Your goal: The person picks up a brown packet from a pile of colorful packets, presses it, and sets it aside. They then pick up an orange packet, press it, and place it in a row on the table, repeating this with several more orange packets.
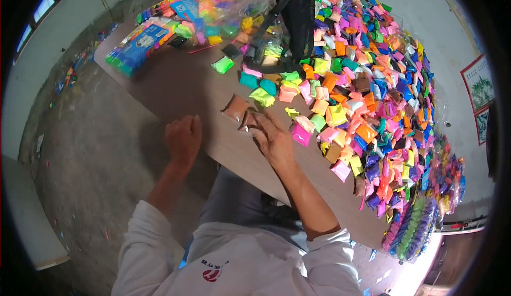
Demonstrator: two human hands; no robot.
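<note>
My right hand [274, 139] is over the table with its fingers pinching a small brown packet [248, 120], which they partly cover. Right beside it lies another brown packet [236, 107], flat on the tabletop. In a fist, my left hand [183, 136] hangs just off the near edge of the table, and nothing sticks out of it. Just beyond the brown packets sit a neon yellow-green packet [262, 97] and a teal packet [248, 80]. A magenta packet [301, 135] rests to the right of my right hand.
A large heap of colourful small packets [367, 99] covers the right side of the brown table [181, 88]. A black mesh bag [298, 22] stands at the back. Multi-colour packs with a blue label [141, 43] lie at the far left, and long filled sleeves [418, 224] at the right.
</note>
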